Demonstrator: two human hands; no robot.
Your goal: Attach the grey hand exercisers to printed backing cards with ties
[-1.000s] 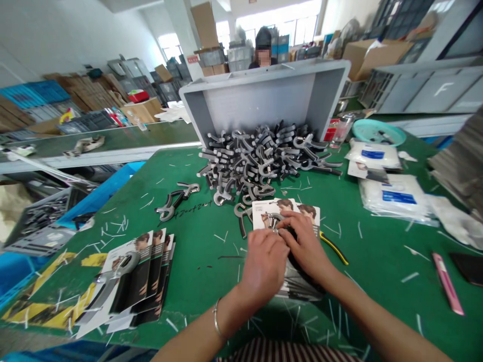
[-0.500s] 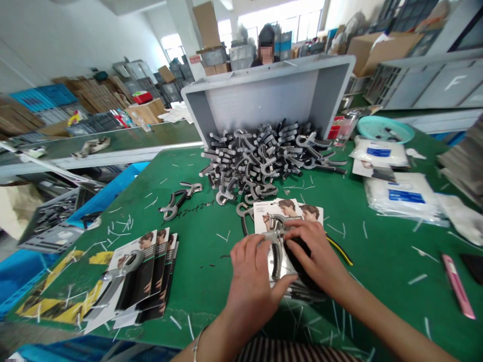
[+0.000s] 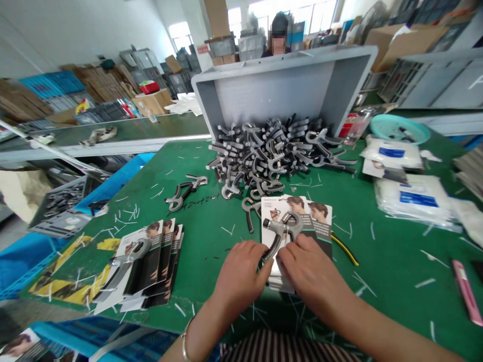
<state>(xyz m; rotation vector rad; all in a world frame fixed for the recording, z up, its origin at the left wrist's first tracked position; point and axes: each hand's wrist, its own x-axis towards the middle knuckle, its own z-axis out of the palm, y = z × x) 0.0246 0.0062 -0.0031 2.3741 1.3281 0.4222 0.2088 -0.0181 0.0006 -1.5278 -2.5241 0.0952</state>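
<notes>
A grey and black hand grip strengthener (image 3: pixel 290 224) is tilted over a stack of printed backing cards (image 3: pixel 316 221), its spring end pointing away from me. My left hand (image 3: pixel 241 271) has its fingers closed around the left handle, the thumb along the inner side. My right hand (image 3: pixel 311 266) is closed around the other handle, which its fingers mostly hide. Just beyond the cards lies a loose hand grip (image 3: pixel 249 213). To the left, one more hand grip (image 3: pixel 132 264) rests on a fanned set of cards (image 3: pixel 166 256).
A grey crate (image 3: pixel 279 90) lies tipped on its side, with a large heap of hand grips (image 3: pixel 264 156) spilling from it. Yellow-handled pliers (image 3: pixel 345 249), a pink cutter (image 3: pixel 467 291) and bagged white packs (image 3: pixel 411 201) lie to the right. A person (image 3: pixel 279 37) is behind the crate.
Both hands have drawn toward me and now wrap around the handles of the hand grip, whose spring end has come into clearer view. The camera view has shifted slightly.
</notes>
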